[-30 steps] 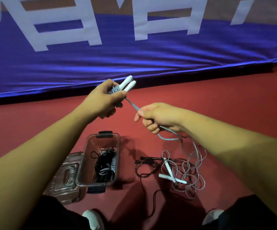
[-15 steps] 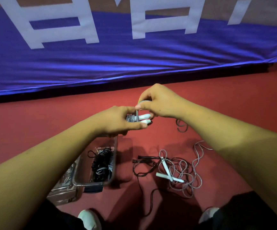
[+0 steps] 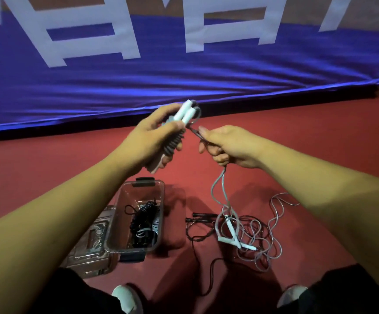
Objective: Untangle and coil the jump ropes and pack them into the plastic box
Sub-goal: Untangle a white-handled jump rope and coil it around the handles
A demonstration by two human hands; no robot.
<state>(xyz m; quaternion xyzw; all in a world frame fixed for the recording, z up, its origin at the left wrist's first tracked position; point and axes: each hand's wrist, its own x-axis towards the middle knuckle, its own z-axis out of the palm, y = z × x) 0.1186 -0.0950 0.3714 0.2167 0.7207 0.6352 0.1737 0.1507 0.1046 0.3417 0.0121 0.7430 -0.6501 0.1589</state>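
This was mid-wrap on the pale rope. The left hand (image 3: 154,137) was gripping the pair of white handles (image 3: 185,112) held together, with a tight stack of cord turns (image 3: 172,143) already wound round them below the thumb. The right hand (image 3: 229,146) was closed around the free cord (image 3: 218,189) just beside the bundle, and the rest trailed down into the loose tangle (image 3: 259,241) on the red floor. The bundle's long axis ran diagonally, butt ends down-left by the palm and tips pointing up-right toward the blue banner (image 3: 206,75). My guess is the next move needs the right hand to lay another turn while letting slack slide through. It could snag, since a second pair of handles (image 3: 231,232) lay in that tangle. The plastic box (image 3: 138,185) sat open below the left forearm with a coiled black rope (image 3: 143,220) already inside.
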